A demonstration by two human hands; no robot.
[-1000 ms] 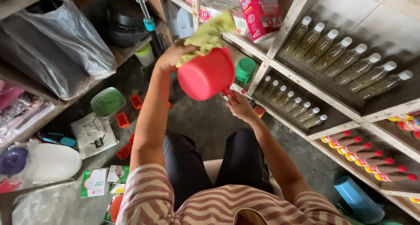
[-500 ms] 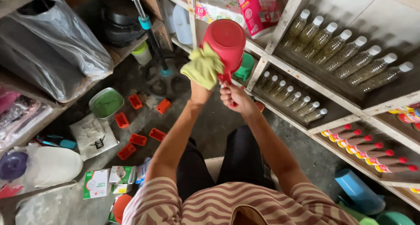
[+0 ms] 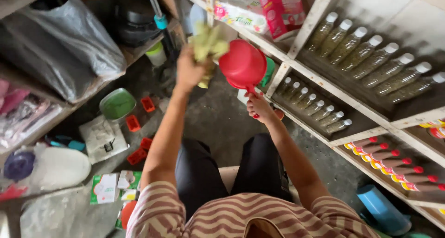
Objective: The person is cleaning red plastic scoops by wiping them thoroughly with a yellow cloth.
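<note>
Your right hand (image 3: 259,106) clasps the red dipper (image 3: 243,64) by its handle, tilted mid-frame so your left hand (image 3: 187,71), clenched round the yellow-green cloth (image 3: 208,43), reaches it.

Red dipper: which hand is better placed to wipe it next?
Left, likely. The left hand grips the yellow-green cloth beside the red dipper; the right hand holds its handle.

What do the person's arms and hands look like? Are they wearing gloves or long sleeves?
No gloves: the left hand and the right hand are both bare. The arms are bare too, from wrist to above the elbow. Short sleeves cover only the shoulders, striped in brownish red and cream. No watch, ring or bracelet shows.
</note>
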